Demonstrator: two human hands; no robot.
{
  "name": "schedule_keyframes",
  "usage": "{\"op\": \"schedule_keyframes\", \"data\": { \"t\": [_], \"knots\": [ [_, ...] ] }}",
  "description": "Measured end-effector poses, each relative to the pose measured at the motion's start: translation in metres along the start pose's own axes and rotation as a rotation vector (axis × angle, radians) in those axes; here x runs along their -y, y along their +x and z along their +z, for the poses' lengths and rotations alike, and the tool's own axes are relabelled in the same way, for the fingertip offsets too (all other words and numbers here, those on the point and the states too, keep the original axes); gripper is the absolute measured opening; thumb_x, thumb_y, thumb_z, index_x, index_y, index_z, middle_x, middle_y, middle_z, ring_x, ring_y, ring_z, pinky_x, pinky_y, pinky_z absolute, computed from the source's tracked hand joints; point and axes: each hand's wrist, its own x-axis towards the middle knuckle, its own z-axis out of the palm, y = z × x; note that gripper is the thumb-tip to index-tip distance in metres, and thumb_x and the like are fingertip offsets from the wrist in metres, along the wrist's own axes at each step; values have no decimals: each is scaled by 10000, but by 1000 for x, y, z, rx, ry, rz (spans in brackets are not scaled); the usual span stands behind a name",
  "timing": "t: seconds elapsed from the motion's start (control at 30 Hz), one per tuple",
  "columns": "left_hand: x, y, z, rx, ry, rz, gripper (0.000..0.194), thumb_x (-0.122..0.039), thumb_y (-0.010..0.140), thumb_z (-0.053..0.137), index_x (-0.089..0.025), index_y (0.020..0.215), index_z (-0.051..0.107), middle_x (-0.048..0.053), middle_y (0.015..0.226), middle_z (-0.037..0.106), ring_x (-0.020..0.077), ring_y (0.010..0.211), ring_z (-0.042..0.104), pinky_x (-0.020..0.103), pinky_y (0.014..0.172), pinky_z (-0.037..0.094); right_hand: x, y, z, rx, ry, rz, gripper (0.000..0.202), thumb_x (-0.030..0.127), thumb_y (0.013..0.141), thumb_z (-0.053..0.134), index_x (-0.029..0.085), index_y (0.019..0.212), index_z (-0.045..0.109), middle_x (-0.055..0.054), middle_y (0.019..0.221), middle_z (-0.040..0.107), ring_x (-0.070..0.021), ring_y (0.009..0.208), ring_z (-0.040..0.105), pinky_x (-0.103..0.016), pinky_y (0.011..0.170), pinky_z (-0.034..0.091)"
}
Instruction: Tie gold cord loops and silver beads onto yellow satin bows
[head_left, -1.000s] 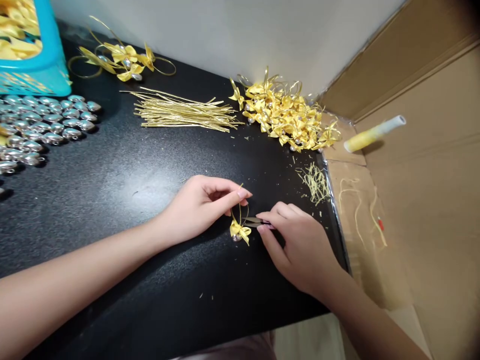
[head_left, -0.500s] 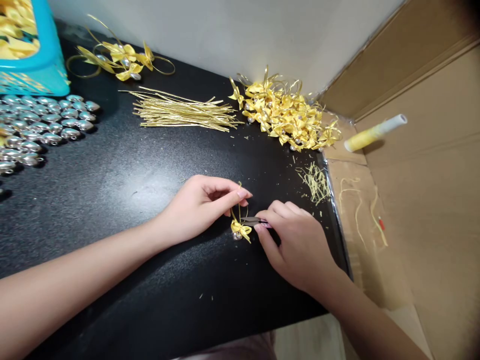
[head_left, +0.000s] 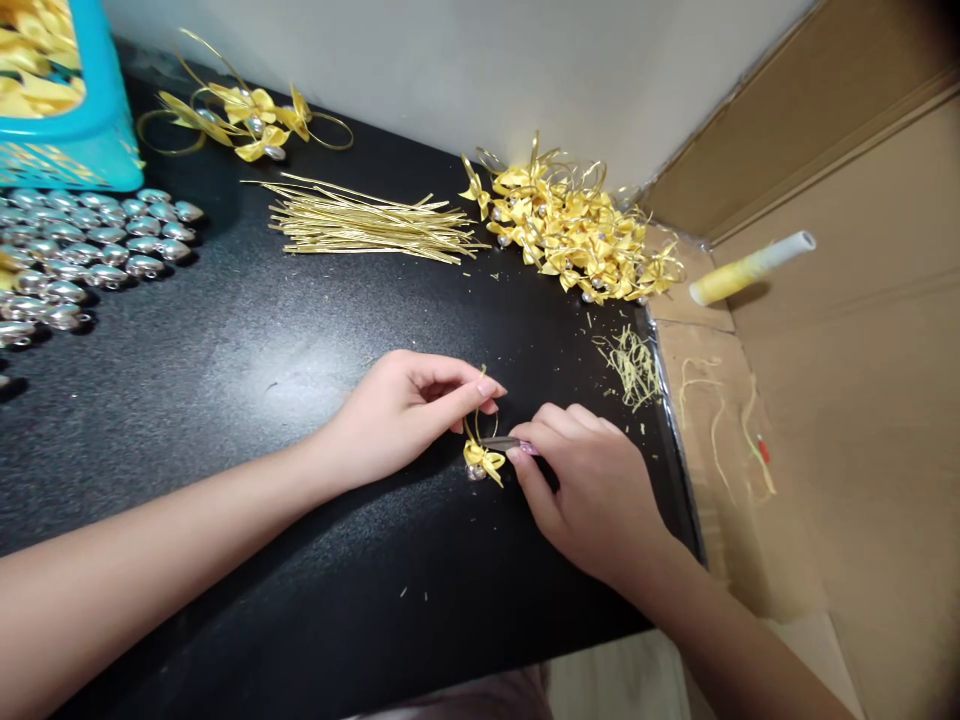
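Note:
My left hand (head_left: 435, 405) pinches the top of a thin gold cord loop (head_left: 495, 424) between thumb and fingers. From that loop hangs a small yellow ribbon bow (head_left: 484, 460), with a silver bead (head_left: 475, 473) below it. My right hand (head_left: 585, 480) is closed around small scissors (head_left: 501, 443), with a bit of pink handle showing. Their dark blades point left and lie together at the cord just above the bow. Whether cord is between the blades is too small to tell.
Gold cords (head_left: 375, 222) lie bundled at the back. Finished bow pieces (head_left: 577, 230) are heaped to their right, above cord clippings (head_left: 634, 368). Silver beads (head_left: 97, 240) and a blue basket (head_left: 105, 125) stand left. A tube (head_left: 750, 268) is by the cardboard wall (head_left: 862, 270).
The scissor blades have come together at the cord above the bow. Both hands stay in nearly the same place, and the left hand keeps its pinch.

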Motion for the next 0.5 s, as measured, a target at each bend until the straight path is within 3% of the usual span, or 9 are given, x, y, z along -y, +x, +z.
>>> {"op": "schedule_keyframes", "data": {
  "t": [0.23, 0.33, 0.5],
  "knots": [
    [0, 1, 0, 2, -6, -3, 246, -375, 817, 632, -169, 814, 767, 46, 771, 758, 117, 577, 607, 203, 534, 508, 0, -1, 1, -4, -1, -14, 265, 282, 947, 435, 205, 913, 686, -45, 860, 647, -190, 769, 511, -322, 673, 334],
    [0, 1, -1, -15, -8, 1, 250, -376, 815, 633, -165, 809, 767, 43, 747, 751, 106, 551, 581, 200, 523, 492, -6, -2, 2, -22, 24, -16, 269, 287, 954, 438, 190, 1018, 681, -60, 917, 650, -198, 812, 536, -329, 719, 385],
    [1, 3, -6, -76, -27, 10, 300, -409, 830, 621, -152, 879, 767, 51, 740, 742, 88, 510, 520, 192, 480, 435, -21, 0, 8, -211, 97, -25, 322, 280, 969, 426, 129, 1149, 646, -93, 949, 649, -207, 885, 562, -341, 809, 456]
  ]
}}
